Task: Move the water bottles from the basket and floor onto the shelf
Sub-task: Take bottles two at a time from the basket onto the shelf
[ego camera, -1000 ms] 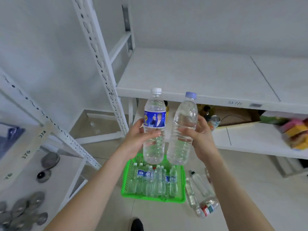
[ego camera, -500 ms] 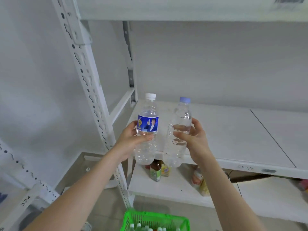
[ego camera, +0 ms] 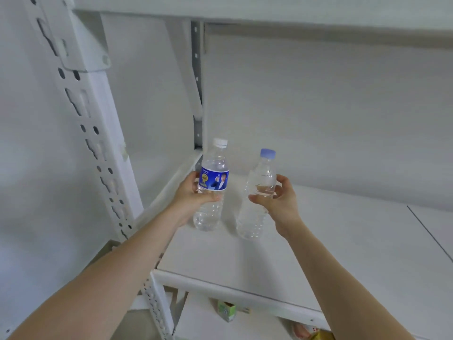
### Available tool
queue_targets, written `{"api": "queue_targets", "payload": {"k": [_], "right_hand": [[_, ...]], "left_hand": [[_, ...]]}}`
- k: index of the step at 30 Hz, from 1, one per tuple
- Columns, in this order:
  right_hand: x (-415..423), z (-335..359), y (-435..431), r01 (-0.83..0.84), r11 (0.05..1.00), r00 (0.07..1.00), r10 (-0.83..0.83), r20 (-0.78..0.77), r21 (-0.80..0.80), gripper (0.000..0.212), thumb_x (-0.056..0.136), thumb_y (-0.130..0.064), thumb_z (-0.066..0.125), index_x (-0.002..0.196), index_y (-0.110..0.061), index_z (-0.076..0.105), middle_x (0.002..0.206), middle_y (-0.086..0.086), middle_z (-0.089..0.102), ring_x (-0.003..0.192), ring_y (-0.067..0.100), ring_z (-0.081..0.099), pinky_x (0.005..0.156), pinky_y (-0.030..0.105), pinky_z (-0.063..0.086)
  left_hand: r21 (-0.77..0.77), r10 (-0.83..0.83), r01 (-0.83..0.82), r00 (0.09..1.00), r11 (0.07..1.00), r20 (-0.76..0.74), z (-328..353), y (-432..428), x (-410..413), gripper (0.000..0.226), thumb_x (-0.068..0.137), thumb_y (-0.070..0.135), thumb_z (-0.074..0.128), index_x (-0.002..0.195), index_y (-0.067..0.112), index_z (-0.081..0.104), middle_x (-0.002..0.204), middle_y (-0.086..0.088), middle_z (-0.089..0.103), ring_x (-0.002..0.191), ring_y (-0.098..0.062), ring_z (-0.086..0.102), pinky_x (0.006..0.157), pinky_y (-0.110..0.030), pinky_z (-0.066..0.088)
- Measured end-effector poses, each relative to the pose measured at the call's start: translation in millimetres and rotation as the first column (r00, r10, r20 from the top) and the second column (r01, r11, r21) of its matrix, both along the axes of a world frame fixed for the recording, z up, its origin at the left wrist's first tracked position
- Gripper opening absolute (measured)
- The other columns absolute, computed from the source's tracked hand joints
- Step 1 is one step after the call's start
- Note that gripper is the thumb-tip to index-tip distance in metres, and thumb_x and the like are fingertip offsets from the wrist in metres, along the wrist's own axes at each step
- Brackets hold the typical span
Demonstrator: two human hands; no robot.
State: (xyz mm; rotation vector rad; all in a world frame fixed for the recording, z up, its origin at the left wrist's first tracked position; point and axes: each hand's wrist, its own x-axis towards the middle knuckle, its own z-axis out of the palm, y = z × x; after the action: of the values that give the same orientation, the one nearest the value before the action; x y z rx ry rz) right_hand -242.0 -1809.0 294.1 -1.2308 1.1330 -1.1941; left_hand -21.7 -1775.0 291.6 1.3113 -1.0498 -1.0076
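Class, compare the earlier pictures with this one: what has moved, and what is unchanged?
Both hands carried their bottles up from above the basket and forward over the white shelf. The basket has dropped out of view. Unchanged: the left hand grips the blue-labelled bottle, the right hand the blue-capped bottle, both roughly upright, neither released.

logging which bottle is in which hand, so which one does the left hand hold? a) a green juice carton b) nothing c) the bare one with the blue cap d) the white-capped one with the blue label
d: the left hand wraps the white-capped bottle with the blue label, while the right hand grips the unlabelled blue-capped bottle over the shelf.
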Motion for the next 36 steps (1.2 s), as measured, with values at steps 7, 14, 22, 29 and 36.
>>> {"api": "queue_targets", "payload": {"k": [7, 14, 22, 29, 36], "right_hand": [[31, -2, -74, 0.066, 0.994, 0.993, -0.074, -0.096, -0.085, 0.074, 0.062, -0.001, 0.087, 0.118, -0.023, 0.045, 0.107, 0.005, 0.062, 0.088, 0.014, 0.064, 0.066, 0.02, 0.047], [51, -15, -133, 0.061, 0.981, 0.984, -0.09, -0.155, -0.184, 0.079, 0.058, -0.007, 0.089, 0.121, -0.023, 0.044, 0.112, 0.006, 0.061, 0.102, 0.022, 0.063, 0.076, 0.027, 0.051], [63, -25, -163, -0.03, 0.979, 0.993, 0.006, -0.12, -0.202, 0.078, 0.06, 0.0, 0.087, 0.121, -0.022, 0.043, 0.117, 0.009, 0.059, 0.106, 0.027, 0.062, 0.083, 0.035, 0.055], [61, -20, -170, -0.108, 0.977, 0.987, 0.083, -0.137, -0.185, 0.077, 0.064, 0.005, 0.084, 0.124, -0.018, 0.041, 0.12, 0.01, 0.058, 0.096, 0.019, 0.063, 0.064, 0.017, 0.048], [65, -21, -173, -0.11, 0.977, 0.985, 0.084, -0.148, -0.18, 0.081, 0.064, 0.004, 0.084, 0.129, -0.017, 0.04, 0.123, 0.011, 0.056, 0.094, 0.018, 0.063, 0.067, 0.024, 0.05]], "left_hand": [[-0.023, 0.063, -0.063, 0.998, 0.998, 0.015, -18, -75, 13, 0.06, 0.065, 0.002, 0.085, 0.113, 0.022, 0.055, 0.101, 0.002, 0.069, 0.091, -0.018, 0.067, 0.079, -0.033, 0.055], [-0.071, 0.048, -0.051, 0.998, 0.996, -0.051, -27, -127, 18, 0.072, 0.06, -0.002, 0.086, 0.123, 0.01, 0.052, 0.106, -0.005, 0.068, 0.083, -0.016, 0.068, 0.071, -0.03, 0.055], [-0.028, -0.046, 0.044, 0.998, 0.999, -0.051, -28, -158, 31, 0.093, 0.03, 0.018, 0.087, 0.118, 0.017, 0.055, 0.115, -0.011, 0.069, 0.103, -0.032, 0.069, 0.089, -0.053, 0.055], [0.024, -0.103, 0.105, 0.993, 0.994, -0.063, -30, -173, 36, 0.095, 0.035, 0.009, 0.088, 0.125, 0.016, 0.058, 0.115, -0.012, 0.07, 0.104, -0.033, 0.069, 0.09, -0.059, 0.053], [0.064, -0.105, 0.11, 0.991, 0.992, -0.08, -23, -169, 31, 0.073, 0.058, -0.009, 0.081, 0.122, 0.017, 0.059, 0.115, -0.009, 0.07, 0.106, -0.031, 0.067, 0.094, -0.054, 0.052]]}}
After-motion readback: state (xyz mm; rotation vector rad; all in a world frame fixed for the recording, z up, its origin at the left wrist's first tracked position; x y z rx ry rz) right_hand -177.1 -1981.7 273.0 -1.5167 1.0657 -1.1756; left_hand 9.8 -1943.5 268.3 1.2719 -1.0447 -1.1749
